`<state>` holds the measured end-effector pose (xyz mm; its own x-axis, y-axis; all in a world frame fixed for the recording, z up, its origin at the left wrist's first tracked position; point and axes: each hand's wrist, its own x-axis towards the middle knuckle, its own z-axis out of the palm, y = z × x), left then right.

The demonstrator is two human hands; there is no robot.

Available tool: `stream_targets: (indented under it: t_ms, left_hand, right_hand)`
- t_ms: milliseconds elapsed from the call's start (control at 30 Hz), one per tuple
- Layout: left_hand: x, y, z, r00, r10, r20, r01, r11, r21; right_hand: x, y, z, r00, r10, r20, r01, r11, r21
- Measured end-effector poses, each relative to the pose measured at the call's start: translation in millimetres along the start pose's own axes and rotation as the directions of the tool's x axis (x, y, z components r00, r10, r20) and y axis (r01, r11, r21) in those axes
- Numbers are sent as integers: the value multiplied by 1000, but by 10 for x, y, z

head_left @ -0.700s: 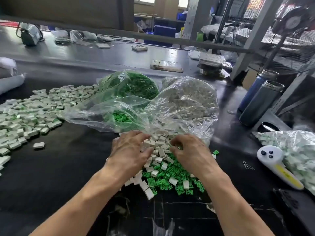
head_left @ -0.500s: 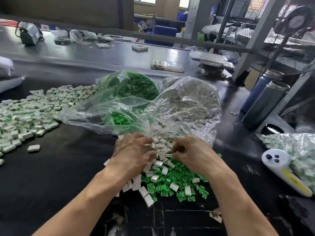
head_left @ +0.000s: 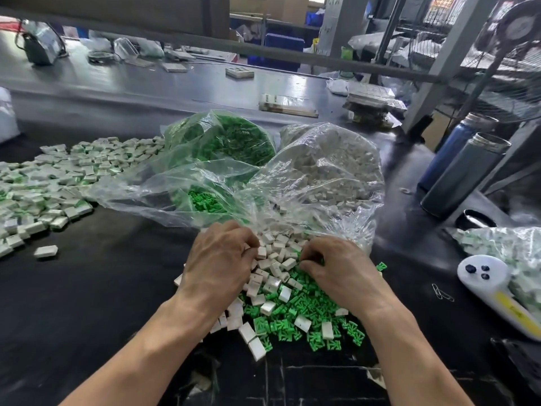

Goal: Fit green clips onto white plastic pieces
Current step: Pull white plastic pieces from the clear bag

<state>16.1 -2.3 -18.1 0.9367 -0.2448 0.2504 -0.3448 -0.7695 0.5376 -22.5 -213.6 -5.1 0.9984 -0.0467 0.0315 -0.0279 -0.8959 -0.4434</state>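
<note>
**Both hands in the loose pile of clips and white pieces**

On the black surface (head_left: 96,288), just in front of the person, lies a mixed heap of white plastic pieces (head_left: 273,262) and green clips (head_left: 295,320), spilling from the mouths of two clear bags. The left hand (head_left: 219,265) sits on the left edge of the heap with its fingers curled down among the white pieces; whether it grips one I cannot tell. The right hand (head_left: 336,268) rests on the right side, fingertips bent and pinched together at the pile, what they hold hidden. Behind the hands, the bag of green clips (head_left: 222,142) lies left of the bag of white pieces (head_left: 330,165), the two touching. To the far left spreads a wide layer of finished pieces (head_left: 52,177). At the right stand two metal bottles (head_left: 462,174), with a white handheld device (head_left: 491,291) nearer.
</note>
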Motion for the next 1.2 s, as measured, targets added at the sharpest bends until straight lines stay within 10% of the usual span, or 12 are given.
stream_targets:
  t_ms: [767,1100,1200]
  left_hand:
    - [28,-23,114,998,2,67,-11,991,136]
    - [0,-40,85,993,108,-53,-105,992,66]
    - [-27,-12,33,996,37,-78,-54,973,-226]
  right_hand:
    - [-111,-31,48,999,-4,-47,4,1000,3]
    - [-17,-230,-133,982,52,-179,26,913,407]
    - [67,-296,-148,984,69,-165,38,820,571]
